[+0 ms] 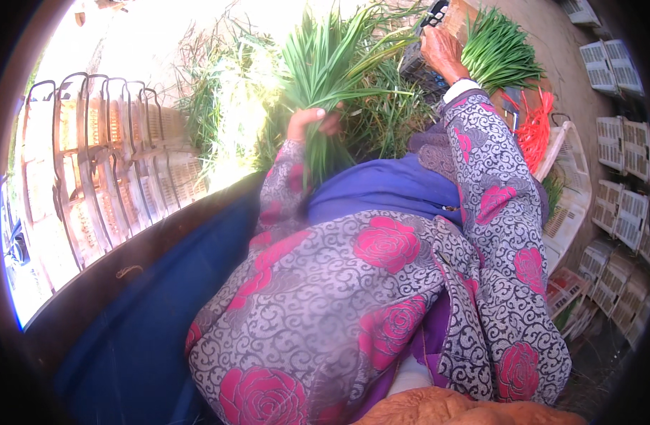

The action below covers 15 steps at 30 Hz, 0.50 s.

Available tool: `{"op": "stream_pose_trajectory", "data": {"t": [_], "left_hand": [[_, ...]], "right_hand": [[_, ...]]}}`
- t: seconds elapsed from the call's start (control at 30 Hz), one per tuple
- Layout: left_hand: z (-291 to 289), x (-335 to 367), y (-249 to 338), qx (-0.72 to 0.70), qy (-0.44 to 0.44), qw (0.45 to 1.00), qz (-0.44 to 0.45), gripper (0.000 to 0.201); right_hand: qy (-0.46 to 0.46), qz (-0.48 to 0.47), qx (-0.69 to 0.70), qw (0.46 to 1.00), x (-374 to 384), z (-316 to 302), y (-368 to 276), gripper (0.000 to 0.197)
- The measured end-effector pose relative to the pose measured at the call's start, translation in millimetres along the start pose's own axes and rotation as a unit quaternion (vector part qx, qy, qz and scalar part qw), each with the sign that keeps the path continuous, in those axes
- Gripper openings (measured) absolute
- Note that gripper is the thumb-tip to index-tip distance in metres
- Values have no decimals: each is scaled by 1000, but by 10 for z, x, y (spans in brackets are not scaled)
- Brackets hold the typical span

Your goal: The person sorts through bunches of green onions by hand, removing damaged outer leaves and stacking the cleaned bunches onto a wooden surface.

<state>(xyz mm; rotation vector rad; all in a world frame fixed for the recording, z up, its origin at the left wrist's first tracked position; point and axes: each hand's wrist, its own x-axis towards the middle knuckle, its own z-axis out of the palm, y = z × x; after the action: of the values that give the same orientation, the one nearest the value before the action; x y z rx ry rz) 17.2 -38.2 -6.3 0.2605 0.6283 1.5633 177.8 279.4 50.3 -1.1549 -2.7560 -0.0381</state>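
Observation:
My left hand [314, 124] is closed around the middle of a loose bunch of garlic chives [321, 64]. The long green leaves fan out above the fist, and the lower ends hang down in front of my lap. Farther right and higher up, my right hand [444, 53] has its fingers curled together at the tips of a few yellowish-green leaves [382, 53] that stretch sideways from the bunch. The exact pinch is partly hidden. Just right of that hand, a neat bundle of chives [499, 57] lies on a brown board.
Red plastic ties [536, 131] lie beside the neat bundle. A heap of loose leaves [389, 106] covers the ground ahead. Crates with wire handles [105, 156] stand at left, behind a brown edge [162, 237]. A white crate [569, 191] and several stacked crates [619, 67] are at right.

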Motion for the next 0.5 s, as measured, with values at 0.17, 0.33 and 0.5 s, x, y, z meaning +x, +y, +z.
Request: {"op": "stream_pose_trajectory", "data": {"t": [0.17, 0.33, 0.5], "left_hand": [[91, 22, -64, -3, -33, 999, 2, 46], [76, 46, 213, -54, -69, 996, 36, 41], [19, -20, 211, -102, -37, 989, 96, 40]], "right_hand": [[-193, 62, -70, 977, -563, 621, 458, 22], [-390, -16, -5, 921, -696, 774, 696, 27], [-361, 93, 579, 725, -520, -102, -306, 74]]}}
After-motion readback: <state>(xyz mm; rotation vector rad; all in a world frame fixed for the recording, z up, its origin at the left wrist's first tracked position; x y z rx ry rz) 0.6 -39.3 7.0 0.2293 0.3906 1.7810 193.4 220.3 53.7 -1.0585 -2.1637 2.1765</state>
